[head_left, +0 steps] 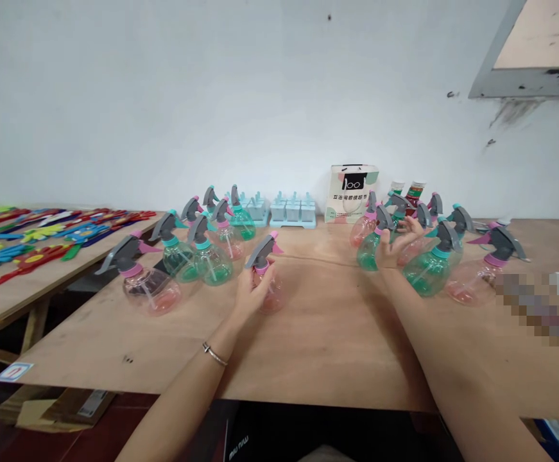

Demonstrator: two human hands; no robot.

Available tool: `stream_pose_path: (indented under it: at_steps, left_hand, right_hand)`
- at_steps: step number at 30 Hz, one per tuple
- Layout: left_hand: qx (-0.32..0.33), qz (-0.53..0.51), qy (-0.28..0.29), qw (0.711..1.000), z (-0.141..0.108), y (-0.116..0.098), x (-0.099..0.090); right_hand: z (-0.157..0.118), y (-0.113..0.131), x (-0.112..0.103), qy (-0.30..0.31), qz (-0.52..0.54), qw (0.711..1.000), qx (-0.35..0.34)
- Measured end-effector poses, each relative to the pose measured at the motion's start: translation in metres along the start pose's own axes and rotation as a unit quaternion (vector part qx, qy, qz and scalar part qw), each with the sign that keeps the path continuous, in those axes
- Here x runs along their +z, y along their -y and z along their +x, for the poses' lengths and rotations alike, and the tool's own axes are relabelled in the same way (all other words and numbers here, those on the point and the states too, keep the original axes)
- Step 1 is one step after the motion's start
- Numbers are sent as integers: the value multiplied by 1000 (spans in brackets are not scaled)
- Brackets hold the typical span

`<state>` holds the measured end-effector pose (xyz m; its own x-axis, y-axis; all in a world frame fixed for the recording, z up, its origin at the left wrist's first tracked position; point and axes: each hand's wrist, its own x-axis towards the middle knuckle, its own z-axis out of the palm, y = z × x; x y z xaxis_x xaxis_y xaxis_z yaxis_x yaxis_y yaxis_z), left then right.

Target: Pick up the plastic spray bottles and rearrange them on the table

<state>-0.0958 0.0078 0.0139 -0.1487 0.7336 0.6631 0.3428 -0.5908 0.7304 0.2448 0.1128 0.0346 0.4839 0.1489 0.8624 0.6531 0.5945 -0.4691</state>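
Observation:
My left hand (254,287) is wrapped round the neck of a pink spray bottle (273,292) with a grey and pink trigger head, upright at the middle of the table. My right hand (398,242) reaches in among the spray bottles on the right, its fingers apart. Closest to it is a green spray bottle (369,250), just left of the thumb. Another green spray bottle (426,273) and a pink spray bottle (469,282) stand to the right of that wrist. On the left is a group of pink and green spray bottles, including a green spray bottle (213,264) and a pink spray bottle (151,292).
Along the wall stand pale blue ice-pop moulds (292,210), a printed paper bag (351,192) and two bottles with red-and-green labels (414,192). A second table (115,256) at left carries colourful hand and flower shapes. The plywood table (308,359) ends in front of me.

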Motion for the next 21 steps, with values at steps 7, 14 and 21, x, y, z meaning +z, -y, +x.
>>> stream_pose_path:
  at_steps: [7, 14, 21]
  left_hand:
    - [-85, 8, 75, 994, -2, 8, 4]
    - [-43, 26, 94, 994, -7, -1, 10]
    - [34, 102, 315, 943, -16, -20, 8]
  right_hand:
    - [-32, 77, 24, 216, 158, 960, -82]
    - [-87, 135, 20, 509, 209, 830, 95]
    - [-80, 152, 11, 559, 245, 782, 125]
